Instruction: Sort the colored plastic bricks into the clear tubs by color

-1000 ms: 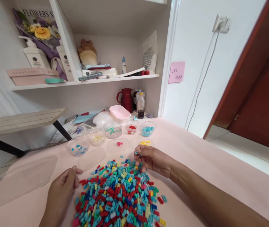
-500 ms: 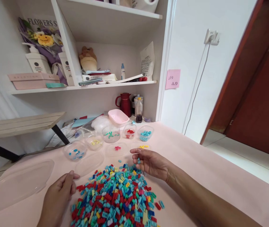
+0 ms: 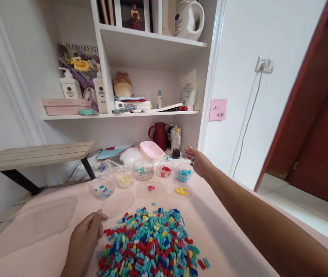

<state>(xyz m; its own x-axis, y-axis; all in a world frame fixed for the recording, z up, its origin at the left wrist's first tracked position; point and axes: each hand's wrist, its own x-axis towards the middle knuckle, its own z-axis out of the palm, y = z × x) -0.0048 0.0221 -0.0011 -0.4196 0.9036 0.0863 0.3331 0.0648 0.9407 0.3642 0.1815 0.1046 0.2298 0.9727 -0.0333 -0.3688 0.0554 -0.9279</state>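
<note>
A heap of small toy building bricks (image 3: 152,242) in light blue, red, green, dark blue and yellow covers the front of the pink tabletop. My right hand (image 3: 200,161) is raised just right of and above the clear tub of light blue bricks (image 3: 183,174). Its fingers are pinched round a light blue brick (image 3: 192,160); any others in it are hidden. Beside the heap's left edge rests my left hand (image 3: 87,234), its fingers curled in and the thumb along the top. Whatever it may hold is out of sight.
Behind the heap stand tubs of red (image 3: 165,170), green (image 3: 143,171), pale yellow (image 3: 124,179) and blue bricks (image 3: 102,188). Lids carry yellow (image 3: 182,191) and pink-red bricks (image 3: 151,188). Farther back are a pink basin (image 3: 151,150), a bottle (image 3: 176,144) and a red jug (image 3: 160,136).
My right hand has moved from the heap's far edge, away and to the right, to beside the light blue tub. The view has tilted up and shifted left; my left hand stays by the heap.
</note>
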